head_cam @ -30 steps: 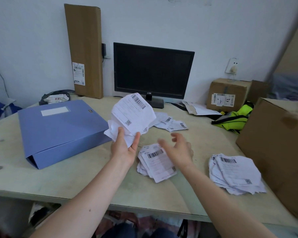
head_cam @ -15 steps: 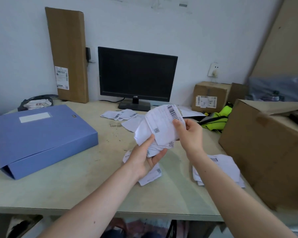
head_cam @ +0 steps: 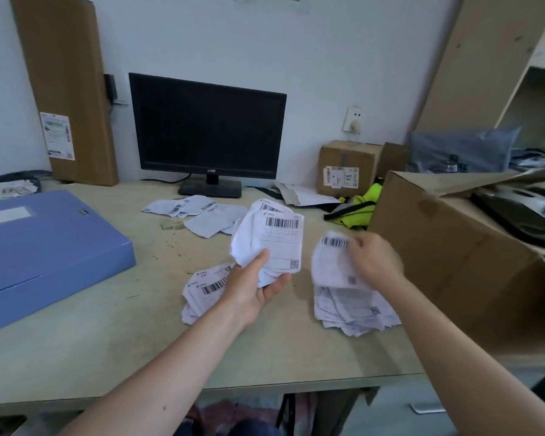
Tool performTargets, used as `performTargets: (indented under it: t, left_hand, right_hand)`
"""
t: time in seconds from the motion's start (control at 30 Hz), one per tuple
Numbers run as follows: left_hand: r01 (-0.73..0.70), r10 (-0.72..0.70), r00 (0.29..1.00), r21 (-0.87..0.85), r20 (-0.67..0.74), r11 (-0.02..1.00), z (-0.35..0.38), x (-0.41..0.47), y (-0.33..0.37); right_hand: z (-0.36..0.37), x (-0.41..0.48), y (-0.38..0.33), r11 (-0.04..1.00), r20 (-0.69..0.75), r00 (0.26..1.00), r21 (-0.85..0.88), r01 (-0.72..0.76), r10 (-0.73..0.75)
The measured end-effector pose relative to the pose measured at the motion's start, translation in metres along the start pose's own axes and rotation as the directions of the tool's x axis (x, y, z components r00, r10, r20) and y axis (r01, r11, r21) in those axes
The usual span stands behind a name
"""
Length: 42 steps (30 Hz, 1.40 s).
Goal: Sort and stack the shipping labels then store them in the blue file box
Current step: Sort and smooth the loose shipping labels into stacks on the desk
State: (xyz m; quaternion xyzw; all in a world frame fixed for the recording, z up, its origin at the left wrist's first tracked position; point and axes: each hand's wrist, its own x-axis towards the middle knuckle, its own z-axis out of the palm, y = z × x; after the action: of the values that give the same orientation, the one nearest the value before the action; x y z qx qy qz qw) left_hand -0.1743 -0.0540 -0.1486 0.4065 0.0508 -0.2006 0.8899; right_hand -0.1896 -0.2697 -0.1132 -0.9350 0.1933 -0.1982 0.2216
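My left hand (head_cam: 255, 291) grips a bundle of white shipping labels (head_cam: 271, 239) upright above the table, thumb on the front sheet. To its right, my right hand (head_cam: 373, 261) pinches a single label (head_cam: 331, 262) by its top edge, just above the right pile of labels (head_cam: 353, 306). A second pile (head_cam: 203, 286) lies under my left wrist. Several loose labels (head_cam: 202, 214) lie in front of the monitor. The blue file box (head_cam: 41, 250) lies flat and closed at the left of the table.
A black monitor (head_cam: 208, 130) stands at the back. A tall cardboard carton (head_cam: 66, 86) leans on the wall behind the box. A large open carton (head_cam: 466, 256) fills the right side, with a small carton (head_cam: 346, 168) and a yellow-green vest (head_cam: 356, 209) behind it.
My right hand has pulled one label off the bundle and carried it right and down over the right pile. The camera view has shifted right.
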Motion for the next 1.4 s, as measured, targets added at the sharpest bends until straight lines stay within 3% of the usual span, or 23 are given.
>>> performTargets:
  t: [0.1, 0.17, 0.23, 0.3, 0.37, 0.4, 0.43, 0.53, 0.63, 0.83, 0.97, 1.07, 1.13, 1.4]
  left_hand:
    - [-0.016, 0.015, 1.0, 0.005, 0.016, 1.0, -0.002, -0.001, 0.0]
    - [-0.028, 0.028, 0.999, 0.008, 0.038, 1.0, -0.004, -0.002, 0.001]
    - [-0.041, 0.04, 0.998, 0.022, 0.048, 0.999, -0.005, -0.003, 0.001]
    - [-0.052, 0.052, 0.998, 0.017, 0.033, 0.998, -0.004, -0.004, 0.003]
    - [-0.068, 0.068, 0.998, -0.013, 0.019, 0.998, -0.005, -0.005, 0.006]
    - [-0.08, 0.08, 0.996, -0.019, 0.026, 0.997, -0.004, -0.006, 0.007]
    - [-0.095, 0.095, 0.995, -0.01, 0.042, 0.995, -0.006, -0.008, 0.008]
    - [-0.1, 0.095, 0.989, 0.042, 0.111, 0.994, -0.012, -0.013, 0.015]
    - [-0.017, 0.013, 0.988, 0.029, 0.151, 0.999, -0.022, -0.018, 0.03]
    - [-0.056, 0.051, 0.998, 0.134, 0.039, 0.989, -0.041, -0.014, 0.046]
    - [-0.097, 0.099, 0.995, 0.133, -0.009, 0.986, -0.051, -0.015, 0.051]
    - [-0.146, 0.147, 0.989, 0.159, 0.002, 0.977, -0.059, -0.015, 0.055]
    - [-0.189, 0.195, 0.981, 0.186, -0.013, 0.964, -0.061, -0.014, 0.056]
    - [-0.233, 0.256, 0.967, 0.375, -0.013, 0.897, -0.065, -0.013, 0.05]
  right_hand:
    - [0.011, -0.005, 0.016, 0.897, 0.123, 0.992, -0.432, 0.092, -0.042]
    - [0.016, -0.008, 0.017, 0.875, 0.146, 0.988, -0.47, 0.118, -0.055]
    - [0.017, -0.011, 0.006, 0.949, 0.03, 0.991, -0.285, 0.133, -0.13]
    - [0.011, -0.019, -0.021, 0.972, -0.07, 0.993, 0.206, 0.111, -0.098]
    - [0.007, -0.027, -0.056, 0.751, 0.125, 0.991, 0.658, -0.047, -0.047]
    - [0.009, -0.03, -0.068, 0.678, 0.205, 0.977, 0.727, -0.112, -0.058]
    - [0.013, -0.032, -0.077, 0.651, 0.245, 0.966, 0.747, -0.133, -0.083]
    - [0.032, -0.033, -0.09, 0.629, 0.157, 0.982, 0.775, -0.057, -0.105]
    - [0.039, -0.034, -0.09, 0.611, 0.16, 0.978, 0.79, -0.048, -0.13]
    - [0.046, -0.034, -0.1, 0.685, 0.276, 0.952, 0.72, -0.113, -0.133]
    - [0.046, -0.032, -0.106, 0.544, 0.244, 0.969, 0.817, -0.19, -0.029]
    - [0.049, -0.027, -0.106, 0.376, 0.302, 0.95, 0.874, -0.307, 0.073]
    - [0.051, -0.027, -0.107, 0.317, 0.353, 0.932, 0.878, -0.36, 0.081]
    - [0.058, -0.032, -0.125, 0.372, 0.374, 0.924, 0.87, -0.323, -0.074]
